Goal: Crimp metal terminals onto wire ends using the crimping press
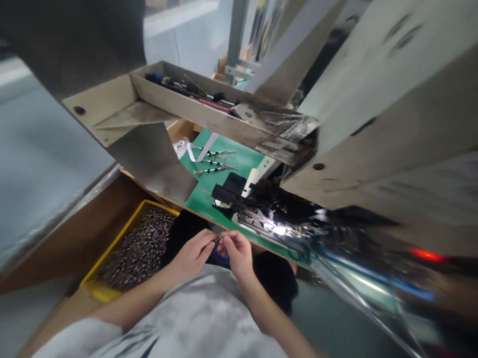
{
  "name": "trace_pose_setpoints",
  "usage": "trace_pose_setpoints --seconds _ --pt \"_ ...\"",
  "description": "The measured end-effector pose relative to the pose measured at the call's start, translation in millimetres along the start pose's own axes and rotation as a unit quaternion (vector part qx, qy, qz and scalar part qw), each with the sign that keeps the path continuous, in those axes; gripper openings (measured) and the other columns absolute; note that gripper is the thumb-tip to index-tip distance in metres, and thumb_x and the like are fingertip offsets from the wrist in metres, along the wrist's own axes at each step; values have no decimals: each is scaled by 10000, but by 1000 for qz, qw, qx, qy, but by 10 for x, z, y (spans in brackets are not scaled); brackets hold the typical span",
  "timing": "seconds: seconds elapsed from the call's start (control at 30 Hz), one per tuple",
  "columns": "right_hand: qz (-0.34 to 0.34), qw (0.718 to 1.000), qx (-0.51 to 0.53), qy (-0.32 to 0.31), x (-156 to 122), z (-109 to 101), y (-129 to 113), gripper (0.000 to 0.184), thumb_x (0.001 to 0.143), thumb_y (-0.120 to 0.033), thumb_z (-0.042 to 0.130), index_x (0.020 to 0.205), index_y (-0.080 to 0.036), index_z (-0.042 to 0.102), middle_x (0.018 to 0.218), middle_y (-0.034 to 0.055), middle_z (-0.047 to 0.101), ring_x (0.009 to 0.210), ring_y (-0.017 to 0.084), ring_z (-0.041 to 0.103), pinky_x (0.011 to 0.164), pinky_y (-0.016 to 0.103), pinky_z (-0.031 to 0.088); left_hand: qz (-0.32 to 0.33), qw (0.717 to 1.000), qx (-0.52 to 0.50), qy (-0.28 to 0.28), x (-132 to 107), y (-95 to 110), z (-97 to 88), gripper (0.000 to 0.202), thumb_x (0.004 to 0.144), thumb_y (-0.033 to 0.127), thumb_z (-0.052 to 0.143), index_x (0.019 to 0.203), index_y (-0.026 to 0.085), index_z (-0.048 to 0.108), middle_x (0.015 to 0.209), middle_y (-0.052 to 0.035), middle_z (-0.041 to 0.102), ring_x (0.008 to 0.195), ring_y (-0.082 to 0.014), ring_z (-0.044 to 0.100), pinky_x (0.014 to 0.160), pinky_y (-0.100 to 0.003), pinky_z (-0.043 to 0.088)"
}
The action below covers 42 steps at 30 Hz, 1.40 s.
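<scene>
Close to my lap, my left hand (pixel 194 252) and my right hand (pixel 238 252) meet in front of the green table's edge. Both are closed, with thumbs and fingertips pinching a small dark part (pixel 218 242) between them. Its kind is too small and too covered by fingers to make out. Just beyond the hands sits a machine's metal feed track (pixel 257 224), brightly lit at its right end. Further back on the green tabletop (pixel 197 190) lie several thin striped pieces (pixel 214 162) in black and silver, near a curled white strip (pixel 203 152).
A yellow bin (pixel 133 217) full of small dark and silvery parts stands at my lower left. Above the table hangs a long metal tray (pixel 194 107) holding tools and clear plastic. The machine's large pale body (pixel 401 117) fills the right, with a red light (pixel 428 254) glowing.
</scene>
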State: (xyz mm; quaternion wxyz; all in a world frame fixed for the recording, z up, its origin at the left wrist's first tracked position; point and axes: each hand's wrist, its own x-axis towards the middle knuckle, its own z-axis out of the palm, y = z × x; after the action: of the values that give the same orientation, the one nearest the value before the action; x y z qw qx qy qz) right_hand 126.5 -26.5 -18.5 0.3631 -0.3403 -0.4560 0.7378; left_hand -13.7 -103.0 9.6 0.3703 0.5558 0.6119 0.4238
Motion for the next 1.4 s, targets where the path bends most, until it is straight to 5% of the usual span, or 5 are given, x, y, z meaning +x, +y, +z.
trace_pose_setpoints --seconds 0.27,0.6,0.93,1.17,1.4 --pt "-202 965 -148 78 -277 -261 -293 107 860 -301 654 880 -234 735 795 29 593 750 169 585 683 314 495 39 994 -57 86 315 405 403 247 969 285 454 965 199 686 993 -69 683 971 -190 623 885 -328 498" --pt "-133 955 -224 142 -289 -644 -753 203 874 -376 619 844 -190 695 783 36 658 719 175 611 660 287 498 132 974 167 -79 696 728 603 207 935 253 498 841 218 680 857 -43 694 837 -193 634 770 -315 472" --pt "-151 945 -151 247 -257 -683 -735 149 832 -339 655 850 -195 690 823 25 689 781 187 647 782 336 544 99 991 56 -68 824 776 740 176 901 250 534 843 211 695 875 -25 722 809 -172 664 747 -279 525" --pt "-178 924 -157 300 -256 -661 -676 158 810 -293 696 807 -191 576 671 -34 519 622 122 527 689 289 514 132 978 163 3 778 693 815 150 882 278 575 854 227 713 896 -33 734 871 -206 671 809 -335 507" --pt "-158 937 -144 277 -261 -687 -676 214 826 -323 679 984 -178 687 808 28 684 780 198 659 812 379 565 198 953 228 29 750 695 857 167 900 239 543 843 223 699 794 -29 707 788 -187 647 755 -306 487"
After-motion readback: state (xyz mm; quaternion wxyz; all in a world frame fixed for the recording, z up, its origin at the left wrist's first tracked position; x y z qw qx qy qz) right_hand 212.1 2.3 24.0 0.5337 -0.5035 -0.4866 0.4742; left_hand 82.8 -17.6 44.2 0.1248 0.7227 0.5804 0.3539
